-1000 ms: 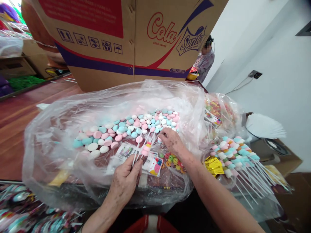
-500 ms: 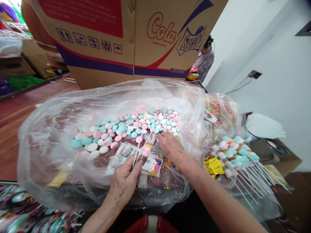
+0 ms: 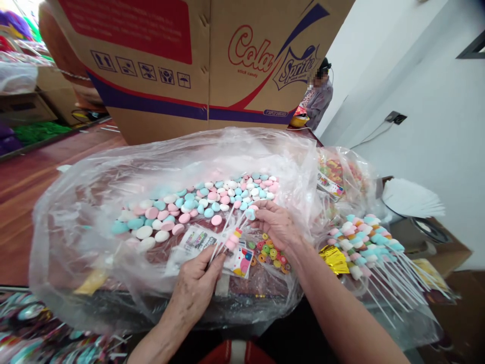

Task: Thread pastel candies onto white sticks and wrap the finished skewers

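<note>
Several white sticks (image 3: pixel 215 251) are pinched in my left hand (image 3: pixel 200 275), fanned up and to the right. One carries pink candy pieces (image 3: pixel 232 241) with a yellow and red bit on top. My right hand (image 3: pixel 278 225) is closed on a light blue marshmallow (image 3: pixel 250 213) with a pink one touching it, at the upper ends of the sticks. Whether a stick tip is inside the blue one, I cannot tell. Pink, blue and white marshmallows (image 3: pixel 184 218) lie spread behind my hands. Under the sticks are printed cards (image 3: pixel 241 260), with small ring candies (image 3: pixel 271 251) at their right.
A clear plastic bag (image 3: pixel 76 202) surrounds the marshmallows. Behind it stands a large cardboard box (image 3: pixel 166 111). Finished marshmallow skewers (image 3: pixel 369 242) lie at the right, beside gold tinsel (image 3: pixel 333 260) and a bag of gummies (image 3: pixel 343 169). A person (image 3: pixel 320 98) is behind the box.
My right hand has drawn back from the pile with a blue and a pink marshmallow, bringing them to the stick tips. The ring candies are now uncovered. My left hand stays nearly in place.
</note>
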`<state>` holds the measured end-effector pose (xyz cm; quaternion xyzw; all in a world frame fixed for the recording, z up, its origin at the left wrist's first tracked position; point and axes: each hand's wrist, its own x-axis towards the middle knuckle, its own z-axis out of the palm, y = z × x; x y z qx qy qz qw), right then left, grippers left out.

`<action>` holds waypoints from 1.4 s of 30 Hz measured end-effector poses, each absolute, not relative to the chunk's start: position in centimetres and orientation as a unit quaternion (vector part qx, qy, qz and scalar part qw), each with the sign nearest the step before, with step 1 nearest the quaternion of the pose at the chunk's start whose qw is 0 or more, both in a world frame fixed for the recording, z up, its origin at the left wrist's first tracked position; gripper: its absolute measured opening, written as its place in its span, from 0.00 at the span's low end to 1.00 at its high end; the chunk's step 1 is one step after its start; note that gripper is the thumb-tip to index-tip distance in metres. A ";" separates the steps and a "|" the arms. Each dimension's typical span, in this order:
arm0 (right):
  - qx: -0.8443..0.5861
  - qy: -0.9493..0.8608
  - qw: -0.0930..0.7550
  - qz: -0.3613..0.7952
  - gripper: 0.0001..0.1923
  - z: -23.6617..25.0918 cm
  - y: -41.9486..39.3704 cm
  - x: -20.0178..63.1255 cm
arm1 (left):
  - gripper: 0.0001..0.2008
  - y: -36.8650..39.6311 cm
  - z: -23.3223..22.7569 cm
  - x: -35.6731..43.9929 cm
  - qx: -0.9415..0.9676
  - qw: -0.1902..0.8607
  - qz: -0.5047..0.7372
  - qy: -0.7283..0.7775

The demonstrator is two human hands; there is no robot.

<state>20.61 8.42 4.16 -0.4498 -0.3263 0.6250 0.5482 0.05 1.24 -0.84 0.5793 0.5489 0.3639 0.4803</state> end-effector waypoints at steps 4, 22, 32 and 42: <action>-0.446 -0.305 0.562 0.627 0.17 4.3 8.3 20.4 | 0.15 1.2 -0.6 0.1 0.580 0.475 0.361 0.555; -0.552 -0.572 0.483 0.368 0.16 2.5 6.1 20.3 | 0.17 1.2 0.1 0.4 0.577 0.463 0.366 0.565; -0.527 -0.748 0.364 0.175 0.19 3.0 5.3 20.0 | 0.18 1.2 0.1 0.3 0.583 0.446 0.376 0.565; -0.510 -0.815 0.249 0.115 0.21 2.7 4.3 18.3 | 0.18 1.4 -0.1 0.4 0.584 0.448 0.384 0.558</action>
